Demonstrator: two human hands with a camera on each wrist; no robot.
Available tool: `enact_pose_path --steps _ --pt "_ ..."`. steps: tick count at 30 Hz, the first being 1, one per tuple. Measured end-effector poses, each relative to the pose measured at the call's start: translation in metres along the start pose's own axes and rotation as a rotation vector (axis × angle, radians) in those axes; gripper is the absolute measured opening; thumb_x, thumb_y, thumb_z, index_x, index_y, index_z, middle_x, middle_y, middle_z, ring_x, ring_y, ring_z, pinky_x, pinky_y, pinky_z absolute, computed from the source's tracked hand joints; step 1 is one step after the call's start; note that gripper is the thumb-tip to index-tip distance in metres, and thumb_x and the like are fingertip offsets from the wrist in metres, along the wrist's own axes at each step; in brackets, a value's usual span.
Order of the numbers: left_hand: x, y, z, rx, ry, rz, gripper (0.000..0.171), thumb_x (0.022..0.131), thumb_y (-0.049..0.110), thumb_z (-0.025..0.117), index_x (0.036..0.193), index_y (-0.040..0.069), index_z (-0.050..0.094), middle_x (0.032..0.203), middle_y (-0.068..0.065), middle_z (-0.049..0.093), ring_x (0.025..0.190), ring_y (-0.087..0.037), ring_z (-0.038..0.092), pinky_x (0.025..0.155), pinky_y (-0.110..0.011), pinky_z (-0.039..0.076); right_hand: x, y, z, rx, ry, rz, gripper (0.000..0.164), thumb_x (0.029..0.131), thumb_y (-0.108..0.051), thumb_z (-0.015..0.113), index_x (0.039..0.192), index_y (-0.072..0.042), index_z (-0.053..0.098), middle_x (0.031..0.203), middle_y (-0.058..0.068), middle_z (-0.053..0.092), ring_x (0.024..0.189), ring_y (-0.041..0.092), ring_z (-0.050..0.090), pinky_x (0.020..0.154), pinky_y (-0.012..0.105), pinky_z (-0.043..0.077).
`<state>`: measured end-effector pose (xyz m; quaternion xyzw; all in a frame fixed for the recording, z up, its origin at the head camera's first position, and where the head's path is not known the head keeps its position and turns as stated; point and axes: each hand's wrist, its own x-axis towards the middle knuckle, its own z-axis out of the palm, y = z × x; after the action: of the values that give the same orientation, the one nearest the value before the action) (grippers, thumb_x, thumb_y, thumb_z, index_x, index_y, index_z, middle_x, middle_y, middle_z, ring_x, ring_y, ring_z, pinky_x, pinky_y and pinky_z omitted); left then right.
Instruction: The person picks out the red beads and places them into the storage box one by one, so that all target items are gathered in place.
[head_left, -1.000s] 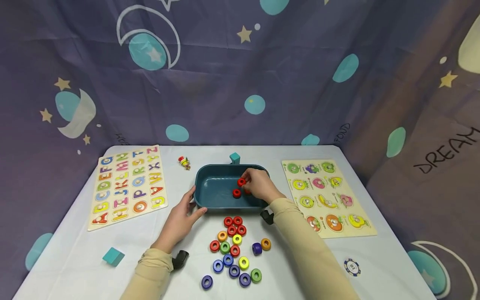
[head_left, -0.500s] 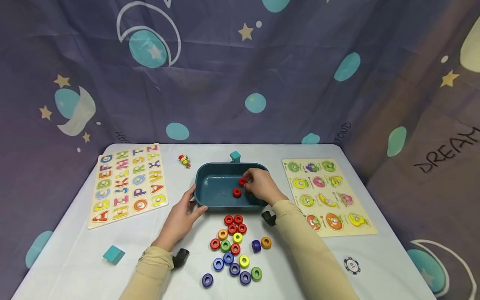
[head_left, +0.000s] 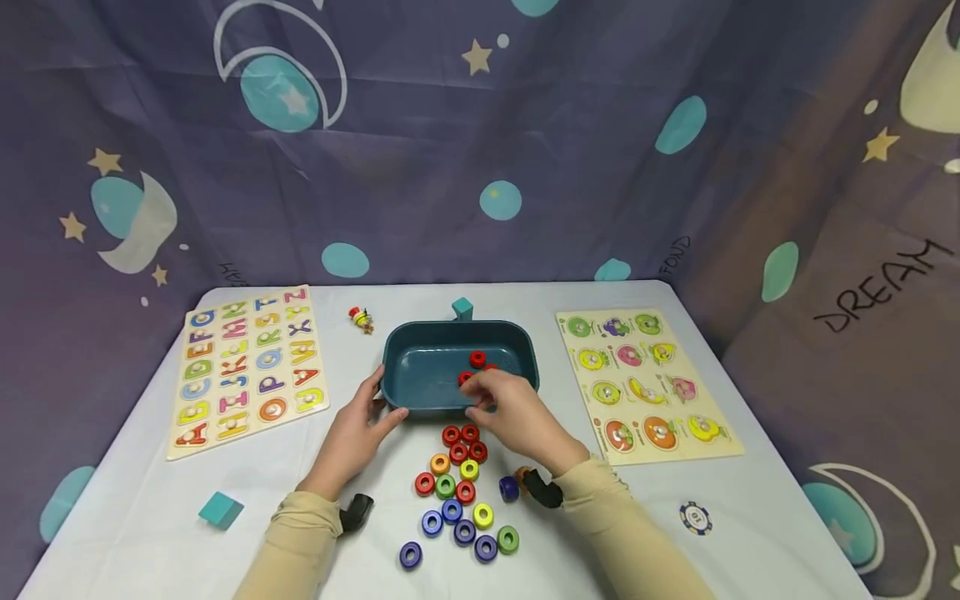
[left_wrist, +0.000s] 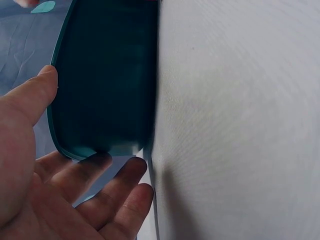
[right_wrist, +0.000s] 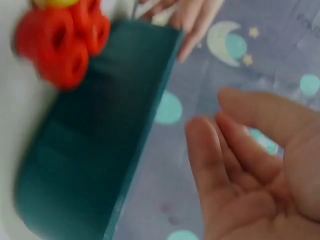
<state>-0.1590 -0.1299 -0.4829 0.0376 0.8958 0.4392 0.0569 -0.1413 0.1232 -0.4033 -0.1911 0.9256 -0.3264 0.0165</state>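
A dark teal tray (head_left: 420, 367) stands mid-table with red rings (head_left: 477, 359) inside it. My left hand (head_left: 356, 427) lies against the tray's left front corner. Its thumb (left_wrist: 37, 92) touches the tray's rim (left_wrist: 62, 75) and its fingers lie relaxed beside the corner. My right hand (head_left: 517, 414) hovers over the tray's front edge, fingers loose and holding nothing. In the right wrist view its empty palm (right_wrist: 260, 170) is beside the tray wall (right_wrist: 90, 165), with blurred red rings (right_wrist: 60, 45) above. A pile of several coloured rings (head_left: 461, 492) lies in front of the tray.
An alphabet puzzle board (head_left: 243, 367) lies at the left and a fruit puzzle board (head_left: 645, 383) at the right. A teal block (head_left: 221, 509), a small toy figure (head_left: 361, 318), a second teal block (head_left: 462, 308) and a poker chip (head_left: 695, 518) sit around. A curtain closes the back.
My right hand has let go of a red ring inside the tray and drawn back toward me over the front edge. The left hand has stayed at the corner.
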Motion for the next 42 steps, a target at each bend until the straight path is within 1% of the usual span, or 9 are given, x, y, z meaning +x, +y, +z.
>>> enact_pose_path --steps 6,10,15,21,28,33,36,40,42 --pt "0.000 0.003 -0.001 -0.008 -0.007 -0.003 0.082 0.089 0.044 0.065 0.153 0.037 0.014 0.156 -0.009 0.034 0.131 -0.030 0.051 0.108 -0.054 0.039 -0.030 -0.003 0.024 -0.089 -0.293 -0.067 0.019 0.081 -0.013 0.076 0.099 -0.013 0.069 0.090 -0.004 0.065 0.075 0.004 0.053 0.069 0.017 0.048" --pt "0.000 0.003 -0.002 -0.008 -0.003 -0.003 0.083 0.089 0.044 0.066 0.153 0.037 0.014 0.156 -0.009 0.034 0.132 -0.030 0.051 0.109 -0.054 0.038 -0.042 -0.002 0.038 -0.178 -0.344 -0.047 0.018 0.080 -0.019 0.077 0.097 -0.018 0.069 0.091 -0.010 0.061 0.077 0.002 0.048 0.072 0.019 0.046" --pt "0.000 0.004 -0.003 -0.005 -0.001 -0.003 0.083 0.089 0.044 0.065 0.153 0.038 0.013 0.156 -0.009 0.034 0.131 -0.030 0.051 0.109 -0.054 0.039 -0.048 -0.004 0.046 -0.249 -0.302 -0.027 0.016 0.079 -0.016 0.077 0.093 -0.018 0.069 0.092 -0.010 0.058 0.081 0.003 0.050 0.078 0.023 0.050" --pt "-0.001 0.003 -0.002 -0.006 -0.003 -0.009 0.083 0.089 0.044 0.065 0.153 0.037 0.014 0.156 -0.010 0.033 0.131 -0.030 0.051 0.108 -0.054 0.039 -0.052 -0.005 0.051 -0.267 -0.260 0.003 0.016 0.077 -0.015 0.078 0.090 -0.016 0.069 0.086 -0.009 0.055 0.078 0.003 0.050 0.074 0.023 0.051" --pt "-0.002 0.002 -0.002 -0.007 -0.003 -0.005 0.083 0.089 0.045 0.065 0.153 0.038 0.014 0.156 -0.009 0.034 0.131 -0.030 0.051 0.108 -0.054 0.039 -0.055 -0.007 0.057 -0.211 -0.229 0.077 0.018 0.077 -0.015 0.077 0.095 -0.015 0.071 0.087 -0.008 0.057 0.075 0.003 0.050 0.071 0.022 0.051" --pt "-0.002 0.001 -0.001 -0.013 -0.007 -0.008 0.082 0.089 0.045 0.065 0.153 0.039 0.013 0.156 -0.009 0.033 0.131 -0.030 0.051 0.108 -0.054 0.039 -0.058 -0.002 0.051 -0.107 -0.175 0.087 0.020 0.078 -0.013 0.076 0.097 -0.016 0.071 0.091 -0.008 0.059 0.076 0.005 0.050 0.067 0.019 0.046" --pt "-0.001 0.001 -0.001 -0.016 -0.009 -0.007 0.082 0.089 0.044 0.065 0.153 0.039 0.013 0.157 -0.008 0.033 0.132 -0.030 0.051 0.109 -0.054 0.039 -0.056 0.000 0.037 -0.037 -0.108 0.106 0.024 0.079 -0.013 0.075 0.102 -0.017 0.071 0.095 -0.009 0.061 0.080 0.008 0.055 0.069 0.021 0.048" --pt "0.000 0.000 -0.001 -0.015 -0.007 -0.003 0.082 0.089 0.044 0.065 0.153 0.039 0.013 0.156 -0.008 0.034 0.131 -0.030 0.051 0.108 -0.054 0.039 -0.043 0.006 0.011 0.046 0.059 0.123 0.027 0.080 -0.010 0.074 0.106 -0.016 0.070 0.100 -0.006 0.065 0.085 0.012 0.061 0.076 0.031 0.055" --pt "0.000 0.001 -0.001 -0.013 -0.009 -0.003 0.082 0.089 0.044 0.066 0.153 0.039 0.014 0.156 -0.008 0.034 0.131 -0.030 0.051 0.108 -0.054 0.040 -0.031 0.011 0.000 0.056 0.144 0.132 0.026 0.081 -0.010 0.075 0.106 -0.016 0.070 0.101 -0.005 0.066 0.083 0.011 0.061 0.075 0.031 0.055"
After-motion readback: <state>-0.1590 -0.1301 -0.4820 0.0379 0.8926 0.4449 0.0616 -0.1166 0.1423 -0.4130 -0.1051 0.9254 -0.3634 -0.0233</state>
